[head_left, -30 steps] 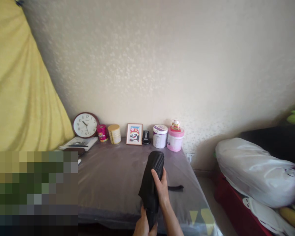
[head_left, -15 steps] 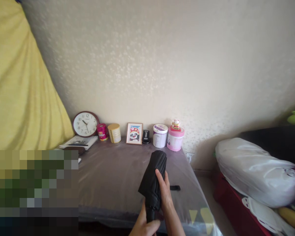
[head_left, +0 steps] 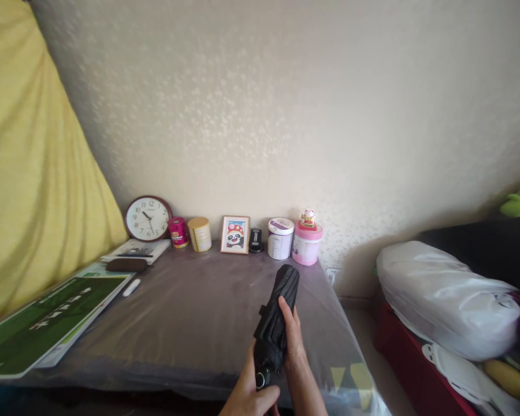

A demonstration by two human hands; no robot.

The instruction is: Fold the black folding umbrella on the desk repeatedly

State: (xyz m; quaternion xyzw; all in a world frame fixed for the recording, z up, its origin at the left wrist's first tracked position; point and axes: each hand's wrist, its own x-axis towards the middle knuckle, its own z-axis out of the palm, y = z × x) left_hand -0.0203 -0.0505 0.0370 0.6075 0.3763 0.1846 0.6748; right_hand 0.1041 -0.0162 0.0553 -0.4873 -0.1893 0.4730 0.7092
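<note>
A folded black umbrella (head_left: 276,315) is held up in front of me, tilted over the near part of the table (head_left: 190,323). Its canopy is gathered into a narrow bundle. My left hand (head_left: 253,384) grips the handle at the lower end, where a small ring-edged button shows. Around the right side of the canopy wraps my right hand (head_left: 292,329), its thumb lying along the folds; its other fingers are mostly hidden behind the umbrella.
Along the wall stand a clock (head_left: 148,218), a pink tin (head_left: 178,233), a yellow-lidded can (head_left: 200,234), a panda picture (head_left: 235,235), a white tub (head_left: 280,238) and a pink-lidded tub (head_left: 307,245). Left lie a green board (head_left: 56,323) and brown case (head_left: 126,264). Right is a white bag (head_left: 446,297).
The umbrella has turned in my hands and its canopy looks narrower, wrapped tighter. The strap that stuck out on the right no longer shows there; a small tab now shows on the left.
</note>
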